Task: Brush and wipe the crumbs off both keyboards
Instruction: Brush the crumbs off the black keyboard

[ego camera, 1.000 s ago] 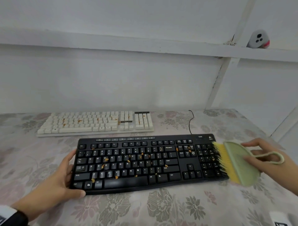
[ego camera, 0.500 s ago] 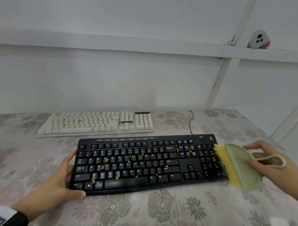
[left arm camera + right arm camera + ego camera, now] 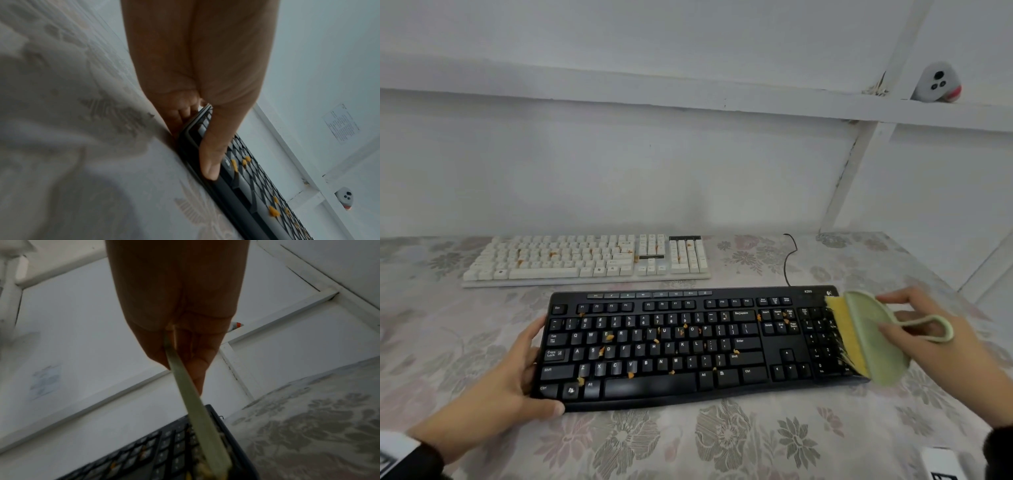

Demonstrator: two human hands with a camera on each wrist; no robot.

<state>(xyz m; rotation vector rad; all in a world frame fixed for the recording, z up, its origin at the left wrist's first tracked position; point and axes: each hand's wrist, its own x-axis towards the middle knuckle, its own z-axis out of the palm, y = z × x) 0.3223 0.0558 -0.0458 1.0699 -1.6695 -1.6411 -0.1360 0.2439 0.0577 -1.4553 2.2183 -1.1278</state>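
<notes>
A black keyboard [image 3: 688,346] lies on the floral tablecloth with orange crumbs [image 3: 608,337] scattered over its keys. My left hand [image 3: 527,370] grips its left end, thumb on the front edge [image 3: 209,170], fingers along the side. My right hand [image 3: 904,318] pinches a pale green brush [image 3: 873,339] by its body; its yellow bristles [image 3: 842,329] rest on the number pad at the keyboard's right end. The brush [image 3: 195,410] shows edge-on over the keyboard [image 3: 154,454] in the right wrist view. A white keyboard [image 3: 585,260] with crumbs lies behind.
A black cable [image 3: 789,260] runs back from the black keyboard toward the wall. A small white device [image 3: 938,87] sits on the ledge above. A white object [image 3: 941,462] lies at the near right corner. Bare tablecloth [image 3: 722,445] stretches in front.
The brush has shifted a little left and away, so its bristles now lie further onto the number pad. The left hand and the black keyboard have stayed in place.
</notes>
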